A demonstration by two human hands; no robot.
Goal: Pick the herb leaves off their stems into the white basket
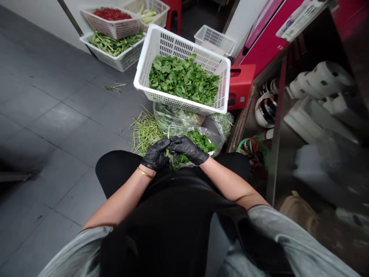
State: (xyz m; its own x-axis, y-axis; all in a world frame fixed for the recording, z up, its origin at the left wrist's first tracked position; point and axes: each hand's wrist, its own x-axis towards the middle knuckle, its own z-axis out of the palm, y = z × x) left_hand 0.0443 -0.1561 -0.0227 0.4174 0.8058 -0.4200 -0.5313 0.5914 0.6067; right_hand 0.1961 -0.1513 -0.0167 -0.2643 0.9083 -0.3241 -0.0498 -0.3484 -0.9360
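Both my hands wear black gloves and meet over my lap. My left hand is curled shut around a small bunch of leafy green herbs, and my right hand pinches the same bunch from the right. Just beyond them lies a clear plastic bag holding more of the greens. A white slotted basket full of picked green leaves stands ahead of the bag. A pile of bare green stems lies on the floor to the left of the bag.
Grey tiled floor spreads to the left. At the back stand white baskets with green beans and red chillies. A red stool and an empty white basket are behind the big basket. Steel shelving with bowls stands on the right.
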